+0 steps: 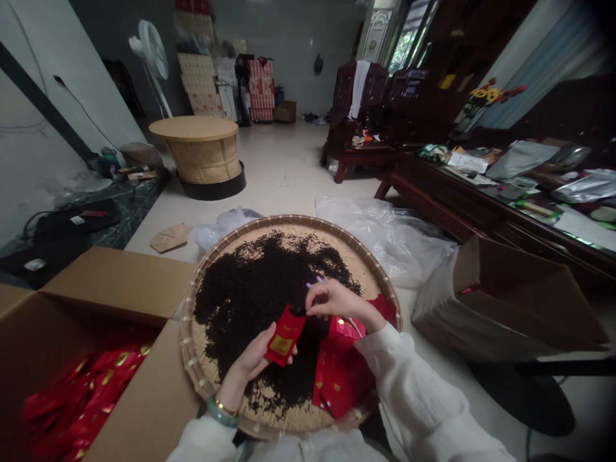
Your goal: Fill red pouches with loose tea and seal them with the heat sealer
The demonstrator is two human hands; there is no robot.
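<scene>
My left hand (260, 353) is closed round a small red packet (285, 340) with a gold patch, held tilted over the tray. At the packet's upper end, my right hand (330, 298) pinches at a dark clump of what look like dried tea leaves (298, 310). Thin purple tips (315, 282) stick out above the right fingers; what they belong to is hidden. Both hands are over a round woven bamboo tray (190, 340), where a wide heap of dark leaves (250, 276) is spread. Flat red packets (344, 375) lie on its right side, below my right wrist.
An open cardboard box (125, 279) at the left holds many red packets (91, 391). To the right stands another open box (520, 301). Clear plastic sheeting (380, 237) lies behind the tray. A dark wooden table (433, 192) is cluttered, and a round wicker stand (202, 151) is farther back.
</scene>
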